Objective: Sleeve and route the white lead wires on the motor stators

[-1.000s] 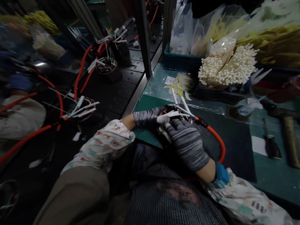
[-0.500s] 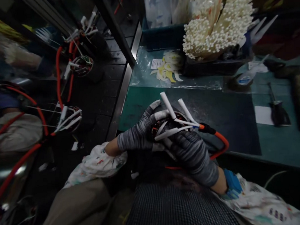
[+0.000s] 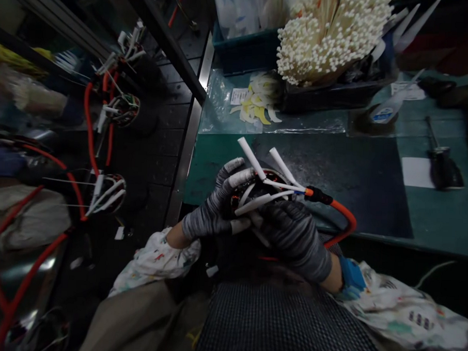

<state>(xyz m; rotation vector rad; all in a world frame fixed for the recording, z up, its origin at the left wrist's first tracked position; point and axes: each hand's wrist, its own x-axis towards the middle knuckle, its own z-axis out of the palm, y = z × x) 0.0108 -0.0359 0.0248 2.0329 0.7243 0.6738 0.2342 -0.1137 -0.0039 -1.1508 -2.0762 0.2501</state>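
Observation:
Both my hands wear grey knit gloves and grip a round wound motor part [image 3: 265, 190] held at the near edge of the green table [image 3: 429, 220]. My left hand [image 3: 217, 208] clasps its left side, fingers curled over the top. From the right, my right hand [image 3: 293, 235] wraps round it. White sleeved leads [image 3: 254, 161] stick up out of the part. An orange cable [image 3: 342, 224] runs from it to the right and loops back under my right wrist.
A bundle of white sticks [image 3: 329, 40] stands in a dark tray at the back. Yellow and white slips [image 3: 256, 104] lie under plastic film. A screwdriver [image 3: 442, 164] lies at the right. On the dark conveyor at the left sit more motor parts [image 3: 122, 108] with orange cables.
The part has come off the table mat toward my lap, with both hands still round it. The view has tilted down, and over the last half second little has moved.

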